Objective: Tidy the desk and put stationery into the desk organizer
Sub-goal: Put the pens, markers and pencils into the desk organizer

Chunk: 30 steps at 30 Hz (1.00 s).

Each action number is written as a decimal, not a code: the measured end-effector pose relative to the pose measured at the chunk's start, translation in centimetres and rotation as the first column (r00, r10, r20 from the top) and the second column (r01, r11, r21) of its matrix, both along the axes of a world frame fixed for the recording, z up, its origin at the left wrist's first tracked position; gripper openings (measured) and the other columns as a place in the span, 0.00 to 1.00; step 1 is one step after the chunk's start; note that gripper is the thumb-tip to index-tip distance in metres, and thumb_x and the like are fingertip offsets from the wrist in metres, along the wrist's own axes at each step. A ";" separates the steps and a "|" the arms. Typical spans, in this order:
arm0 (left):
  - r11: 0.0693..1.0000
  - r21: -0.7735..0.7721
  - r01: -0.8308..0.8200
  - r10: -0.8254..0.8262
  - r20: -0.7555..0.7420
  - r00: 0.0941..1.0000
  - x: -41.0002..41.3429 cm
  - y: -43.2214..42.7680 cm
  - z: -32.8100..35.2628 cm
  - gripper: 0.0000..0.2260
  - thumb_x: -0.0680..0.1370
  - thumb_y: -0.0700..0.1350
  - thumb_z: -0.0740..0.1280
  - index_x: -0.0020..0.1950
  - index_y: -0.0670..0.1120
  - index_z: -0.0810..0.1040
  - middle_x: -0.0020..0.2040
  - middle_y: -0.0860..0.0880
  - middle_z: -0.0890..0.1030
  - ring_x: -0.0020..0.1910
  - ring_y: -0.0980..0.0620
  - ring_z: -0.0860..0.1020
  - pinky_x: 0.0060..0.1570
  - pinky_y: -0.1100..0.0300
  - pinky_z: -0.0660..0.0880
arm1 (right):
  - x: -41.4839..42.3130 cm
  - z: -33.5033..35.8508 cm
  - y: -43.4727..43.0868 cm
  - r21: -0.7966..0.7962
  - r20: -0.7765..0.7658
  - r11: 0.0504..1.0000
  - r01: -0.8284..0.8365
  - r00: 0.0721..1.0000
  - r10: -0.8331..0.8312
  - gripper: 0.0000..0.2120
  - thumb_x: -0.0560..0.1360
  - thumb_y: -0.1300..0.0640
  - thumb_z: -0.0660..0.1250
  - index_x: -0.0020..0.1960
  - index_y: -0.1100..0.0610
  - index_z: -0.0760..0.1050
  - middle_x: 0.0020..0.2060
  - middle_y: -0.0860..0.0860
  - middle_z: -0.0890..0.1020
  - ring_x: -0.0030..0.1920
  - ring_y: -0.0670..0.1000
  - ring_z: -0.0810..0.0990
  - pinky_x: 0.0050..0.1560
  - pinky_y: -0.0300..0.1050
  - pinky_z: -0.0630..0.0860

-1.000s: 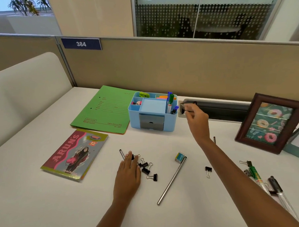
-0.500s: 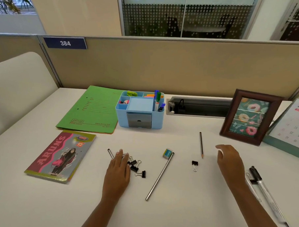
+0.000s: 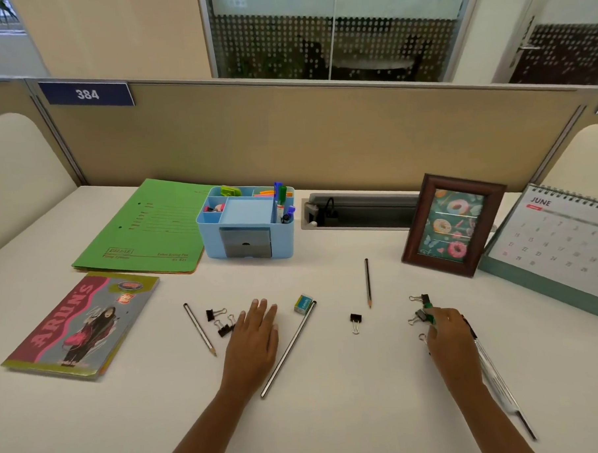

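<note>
Stationery lies scattered on the white desk (image 3: 333, 413); desk organizer (image 3: 248, 228) stands at the back, beside the green file folder (image 3: 143, 229), already holding markers and clips. Right hand (image 3: 448, 336) is down on the right-side cluster: green-capped pen (image 3: 428, 309) and binder clips (image 3: 418, 299) show just past its fingertips, a clear pen (image 3: 496, 378) runs under the wrist. Fingers curl over the items; whether they have closed on anything, cannot tell. Likely gathering several pieces for one trip. Left hand (image 3: 256, 334) lies flat, palm down, fingers extended, holding nothing; it touches or partly covers the left group of binder clips (image 3: 219, 320), probably steadying. A pencil (image 3: 200, 330) is left of it, a long metal rod (image 3: 289, 350) right, an eraser (image 3: 303, 304) at the rod's tip. Loose between the hands: single binder clip (image 3: 355, 321), second pencil (image 3: 368, 283). Organizer well apart from both hands.
</note>
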<state>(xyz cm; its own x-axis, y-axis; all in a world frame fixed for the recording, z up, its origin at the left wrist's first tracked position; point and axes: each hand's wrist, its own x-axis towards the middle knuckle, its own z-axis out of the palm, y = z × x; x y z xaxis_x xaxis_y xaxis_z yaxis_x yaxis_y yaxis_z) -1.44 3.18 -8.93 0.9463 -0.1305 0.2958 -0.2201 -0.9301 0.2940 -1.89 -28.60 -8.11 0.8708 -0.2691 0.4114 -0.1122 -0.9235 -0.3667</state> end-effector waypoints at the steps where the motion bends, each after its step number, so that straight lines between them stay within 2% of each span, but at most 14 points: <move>1: 1.000 -0.003 0.001 -0.001 -0.008 1.000 0.1 -0.3 0.1 0.29 0.81 0.51 0.38 0.59 0.40 0.77 0.58 0.41 0.79 0.59 0.40 0.77 0.62 0.54 0.58 | -0.2 0.1 0.0 -0.005 -0.007 1.000 -0.008 1.000 0.008 0.14 0.63 0.79 0.67 0.47 0.70 0.78 0.39 0.65 0.80 0.37 0.65 0.80 0.37 0.54 0.79; 4: 1.000 -0.025 -0.009 0.010 0.012 1.000 0.3 -1.1 0.4 0.24 0.81 0.48 0.44 0.58 0.41 0.78 0.57 0.41 0.80 0.59 0.41 0.77 0.63 0.54 0.58 | -0.4 0.8 0.1 0.037 0.008 0.998 -0.040 0.999 0.040 0.15 0.64 0.79 0.66 0.48 0.69 0.78 0.41 0.65 0.80 0.37 0.64 0.80 0.39 0.50 0.79; 7: 0.995 -0.093 0.034 -0.028 0.063 0.998 0.3 -2.3 1.4 0.19 0.75 0.45 0.52 0.56 0.41 0.79 0.56 0.42 0.81 0.59 0.41 0.77 0.61 0.54 0.70 | -0.5 2.3 1.0 0.092 0.104 0.990 -0.104 0.990 0.094 0.14 0.67 0.78 0.63 0.49 0.68 0.77 0.41 0.63 0.80 0.37 0.61 0.80 0.41 0.34 0.71; 8: 0.991 -0.125 0.053 -0.045 0.065 0.997 0.2 -2.9 1.9 0.19 0.74 0.45 0.53 0.56 0.41 0.79 0.55 0.42 0.81 0.58 0.42 0.78 0.56 0.53 0.74 | -0.4 2.8 1.6 0.116 0.135 0.983 -0.140 0.983 0.124 0.14 0.67 0.78 0.62 0.50 0.67 0.77 0.42 0.62 0.80 0.38 0.59 0.80 0.42 0.34 0.67; 10: 0.972 -0.215 0.096 -0.077 0.093 0.993 -0.2 -4.4 2.9 0.19 0.74 0.46 0.53 0.56 0.41 0.78 0.52 0.44 0.82 0.55 0.47 0.78 0.51 0.59 0.75 | -0.3 3.8 3.4 0.195 0.154 0.955 -0.223 0.969 0.194 0.14 0.68 0.76 0.63 0.52 0.66 0.76 0.44 0.60 0.79 0.42 0.57 0.79 0.45 0.36 0.66; 12: 0.908 -0.409 0.094 -0.083 0.043 0.996 -0.6 -6.0 4.1 0.22 0.74 0.52 0.51 0.61 0.45 0.75 0.52 0.51 0.79 0.52 0.55 0.76 0.48 0.66 0.70 | -0.3 4.2 5.6 0.254 0.188 0.906 -0.339 0.936 0.298 0.13 0.70 0.74 0.64 0.52 0.63 0.74 0.45 0.56 0.79 0.44 0.50 0.77 0.46 0.32 0.66; 14: 0.810 -0.585 0.035 -0.102 -0.082 0.991 -0.7 -7.3 4.8 0.21 0.75 0.59 0.52 0.64 0.52 0.71 0.51 0.57 0.75 0.49 0.60 0.75 0.47 0.69 0.70 | -0.8 4.2 7.9 0.286 0.227 0.841 -0.460 0.885 0.407 0.10 0.71 0.68 0.63 0.51 0.60 0.73 0.44 0.51 0.77 0.44 0.43 0.74 0.47 0.27 0.67; 16: 0.710 -0.704 0.015 -0.159 -0.139 0.977 -0.4 -8.3 5.4 0.14 0.78 0.55 0.59 0.62 0.55 0.70 0.49 0.55 0.77 0.46 0.59 0.76 0.46 0.66 0.73 | -1.4 4.2 9.9 0.332 0.253 0.773 -0.540 0.841 0.479 0.08 0.73 0.62 0.62 0.52 0.55 0.71 0.44 0.47 0.76 0.45 0.40 0.74 0.45 0.24 0.69; 18: 0.629 -0.777 0.010 -0.192 -0.144 0.971 0.1 -8.8 6.1 0.06 0.78 0.49 0.61 0.55 0.56 0.72 0.45 0.52 0.79 0.43 0.54 0.79 0.44 0.61 0.77 | -1.7 4.0 11.2 0.348 0.288 0.727 -0.591 0.806 0.517 0.07 0.73 0.57 0.61 0.51 0.51 0.69 0.44 0.43 0.75 0.46 0.36 0.73 0.46 0.21 0.68; 21: 0.564 -0.826 0.004 -0.225 -0.149 0.963 0.6 -8.7 6.9 0.05 0.78 0.43 0.62 0.45 0.53 0.74 0.39 0.52 0.78 0.36 0.57 0.79 0.34 0.67 0.76 | -1.6 3.4 12.2 0.356 0.310 0.710 -0.608 0.793 0.524 0.12 0.73 0.60 0.63 0.53 0.49 0.67 0.46 0.49 0.78 0.48 0.41 0.75 0.47 0.24 0.72; 24: 0.559 -0.829 0.022 -0.221 -0.124 0.967 1.1 -8.0 7.9 0.05 0.78 0.40 0.62 0.44 0.47 0.75 0.36 0.51 0.78 0.33 0.58 0.78 0.33 0.69 0.75 | -1.3 3.3 12.6 0.342 0.342 0.726 -0.596 0.799 0.495 0.12 0.73 0.59 0.64 0.55 0.49 0.67 0.47 0.50 0.79 0.50 0.43 0.75 0.51 0.22 0.70; 26: 0.568 -0.823 0.024 -0.150 -0.075 0.986 2.0 -7.4 9.0 0.04 0.78 0.40 0.62 0.45 0.47 0.75 0.36 0.51 0.77 0.35 0.56 0.77 0.35 0.70 0.75 | -1.2 3.4 12.6 0.304 0.380 0.745 -0.594 0.792 0.477 0.10 0.76 0.53 0.60 0.57 0.51 0.67 0.50 0.48 0.77 0.53 0.40 0.73 0.55 0.23 0.68; 28: 0.607 -0.793 0.045 -0.033 0.031 0.999 3.2 -6.4 10.6 0.04 0.78 0.39 0.62 0.46 0.47 0.74 0.39 0.52 0.76 0.39 0.53 0.76 0.38 0.69 0.74 | -1.3 3.1 12.4 0.273 0.400 0.756 -0.594 0.785 0.472 0.13 0.77 0.49 0.56 0.60 0.52 0.66 0.54 0.45 0.73 0.57 0.39 0.71 0.60 0.27 0.67; 30: 0.670 -0.738 0.085 0.064 0.172 0.983 4.6 -5.3 12.7 0.03 0.77 0.37 0.62 0.49 0.42 0.75 0.43 0.49 0.76 0.42 0.51 0.76 0.40 0.67 0.74 | -1.6 2.2 12.0 0.238 0.381 0.767 -0.595 0.784 0.490 0.12 0.78 0.51 0.55 0.60 0.51 0.66 0.56 0.45 0.72 0.60 0.42 0.71 0.62 0.31 0.66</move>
